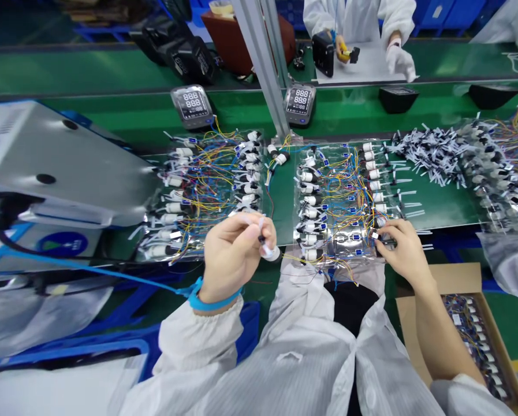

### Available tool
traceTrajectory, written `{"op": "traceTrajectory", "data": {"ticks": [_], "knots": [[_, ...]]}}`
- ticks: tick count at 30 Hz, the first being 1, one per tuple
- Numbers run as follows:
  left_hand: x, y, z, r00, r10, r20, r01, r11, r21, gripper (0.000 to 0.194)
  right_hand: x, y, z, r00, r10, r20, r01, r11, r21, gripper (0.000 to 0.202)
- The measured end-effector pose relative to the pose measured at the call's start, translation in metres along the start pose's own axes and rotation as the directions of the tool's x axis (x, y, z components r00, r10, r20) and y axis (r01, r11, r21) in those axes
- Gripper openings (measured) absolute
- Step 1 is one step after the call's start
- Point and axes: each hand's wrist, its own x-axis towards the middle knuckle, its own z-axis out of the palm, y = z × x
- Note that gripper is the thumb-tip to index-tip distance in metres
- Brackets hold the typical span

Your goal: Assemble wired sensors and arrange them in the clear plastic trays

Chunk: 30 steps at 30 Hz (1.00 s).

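Your left hand (235, 245): pinching white cylindrical part (273, 254). Your right hand (401, 247): fingers narrowed at clear tray (341, 238); hold unclear.

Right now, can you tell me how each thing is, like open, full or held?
Left hand, closed on a white part.
Right hand, at the middle tray near its right edge; grip unclear.
Middle tray, loaded with wired parts.
Cardboard box, open, more wired parts inside.
Left display, showing digits.
Right display, showing digits.
Blue wrist strap, worn.
White strips, heaped loose.
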Motion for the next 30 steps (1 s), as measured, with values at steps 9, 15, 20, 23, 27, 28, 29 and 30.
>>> {"op": "traceTrajectory", "data": {"ticks": [9,15,20,23,27,28,29,30], "knots": [[-0.003,-0.012,0.003,0.995,-0.091,0.031,0.088,0.992,0.093,0.021,0.01,-0.049,-0.042,0.98,0.081,-0.184,0.053,0.778,0.626,0.015],[-0.01,-0.018,0.01,0.99,-0.037,0.135,0.009,0.98,0.201,0.03,0.038,-0.107,-0.037,0.999,0.02,0.026,-0.03,0.239,0.971,0.014],[-0.016,-0.018,0.009,0.963,-0.036,0.267,-0.018,0.98,0.197,0.035,0.057,-0.128,-0.005,0.983,-0.008,0.182,-0.179,0.122,0.976,0.016],[-0.018,-0.017,0.002,0.962,-0.053,0.267,-0.024,0.96,0.278,0.032,0.061,-0.13,0.008,0.986,0.002,0.169,-0.167,0.156,0.974,0.016],[-0.016,-0.019,-0.004,0.986,-0.009,0.169,-0.059,0.916,0.397,0.02,0.061,-0.133,0.017,0.979,0.025,0.204,-0.205,0.168,0.964,0.013],[-0.015,-0.02,-0.005,0.986,0.011,0.166,-0.078,0.913,0.4,0.021,0.061,-0.135,0.018,0.976,0.029,0.214,-0.216,0.154,0.964,0.013],[-0.015,-0.022,-0.005,0.985,0.028,0.172,-0.095,0.913,0.397,0.022,0.061,-0.138,0.02,0.976,0.027,0.217,-0.218,0.14,0.966,0.012],[-0.014,-0.024,-0.005,0.983,0.038,0.178,-0.106,0.915,0.39,0.023,0.061,-0.14,0.022,0.977,0.02,0.214,-0.215,0.124,0.969,0.011]]}}
